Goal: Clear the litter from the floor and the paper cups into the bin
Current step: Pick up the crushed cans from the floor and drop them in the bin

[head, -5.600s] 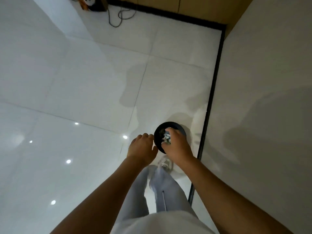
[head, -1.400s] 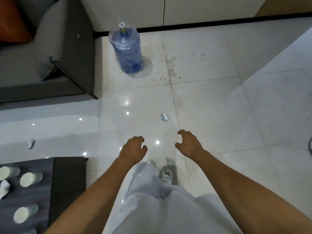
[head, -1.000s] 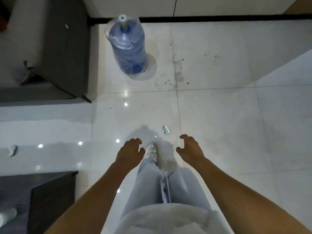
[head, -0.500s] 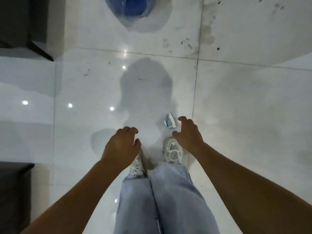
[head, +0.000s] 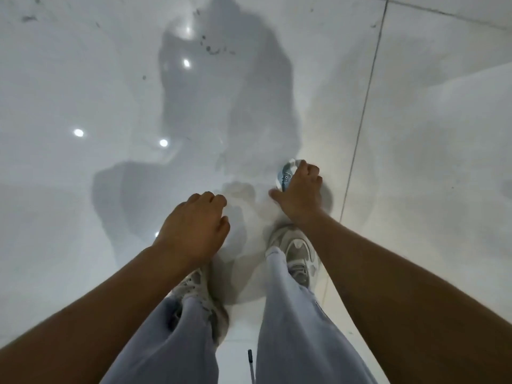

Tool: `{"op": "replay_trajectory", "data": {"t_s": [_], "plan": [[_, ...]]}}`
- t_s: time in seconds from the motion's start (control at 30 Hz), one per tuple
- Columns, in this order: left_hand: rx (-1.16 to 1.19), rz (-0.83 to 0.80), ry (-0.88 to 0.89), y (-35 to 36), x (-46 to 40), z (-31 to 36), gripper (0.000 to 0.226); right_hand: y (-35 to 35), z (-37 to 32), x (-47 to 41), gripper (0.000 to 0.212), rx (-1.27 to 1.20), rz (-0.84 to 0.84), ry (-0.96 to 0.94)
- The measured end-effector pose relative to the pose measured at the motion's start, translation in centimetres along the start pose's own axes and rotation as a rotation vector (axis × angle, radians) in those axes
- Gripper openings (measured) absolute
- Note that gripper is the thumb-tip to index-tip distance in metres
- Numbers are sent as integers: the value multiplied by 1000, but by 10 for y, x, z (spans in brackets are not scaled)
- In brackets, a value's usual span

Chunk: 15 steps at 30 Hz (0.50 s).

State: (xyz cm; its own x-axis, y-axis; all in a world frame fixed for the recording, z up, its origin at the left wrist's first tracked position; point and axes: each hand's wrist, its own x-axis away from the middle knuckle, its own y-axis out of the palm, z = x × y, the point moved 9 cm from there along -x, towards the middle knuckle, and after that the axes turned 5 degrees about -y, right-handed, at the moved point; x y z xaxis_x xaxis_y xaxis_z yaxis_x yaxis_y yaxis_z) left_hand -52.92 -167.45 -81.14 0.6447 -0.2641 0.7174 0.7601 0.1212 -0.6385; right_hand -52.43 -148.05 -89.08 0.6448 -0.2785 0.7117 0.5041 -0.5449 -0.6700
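Observation:
A small crumpled wrapper (head: pixel 285 177), white with blue print, lies on the glossy white tiled floor just ahead of my right shoe. My right hand (head: pixel 300 194) is down on it, fingers curled over its right side and thumb below it, closing around it. My left hand (head: pixel 195 230) hovers above my left shoe with fingers loosely curled and nothing in it. The bin and the paper cups are out of view.
My two shoes (head: pixel 297 253) stand on the tile below my hands. Dark specks of dirt (head: pixel 213 47) dot the floor further ahead. A tile joint (head: pixel 360 128) runs up the right side. Ceiling lights reflect on the left.
I have bent lower over the floor. My right hand has dropped from beside the wrapper onto it and closed around it. The water bottle and sofa have left the view.

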Motion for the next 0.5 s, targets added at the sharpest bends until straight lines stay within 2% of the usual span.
{"op": "replay_trajectory", "data": {"t_s": [0.1, 0.2, 0.4, 0.5], "plan": [[24, -6, -5, 6, -8, -9, 35, 9, 1, 0, 72, 35, 55, 33], [38, -4, -33, -2, -8, -19, 34, 8, -6, 10, 71, 17, 35, 27], [89, 30, -93, -59, 33, -19, 36, -20, -87, 70, 68, 70, -54, -281], [125, 61, -112, -103, 73, -9, 50, -54, -140, 124, 71, 157, -54, -484]]}}
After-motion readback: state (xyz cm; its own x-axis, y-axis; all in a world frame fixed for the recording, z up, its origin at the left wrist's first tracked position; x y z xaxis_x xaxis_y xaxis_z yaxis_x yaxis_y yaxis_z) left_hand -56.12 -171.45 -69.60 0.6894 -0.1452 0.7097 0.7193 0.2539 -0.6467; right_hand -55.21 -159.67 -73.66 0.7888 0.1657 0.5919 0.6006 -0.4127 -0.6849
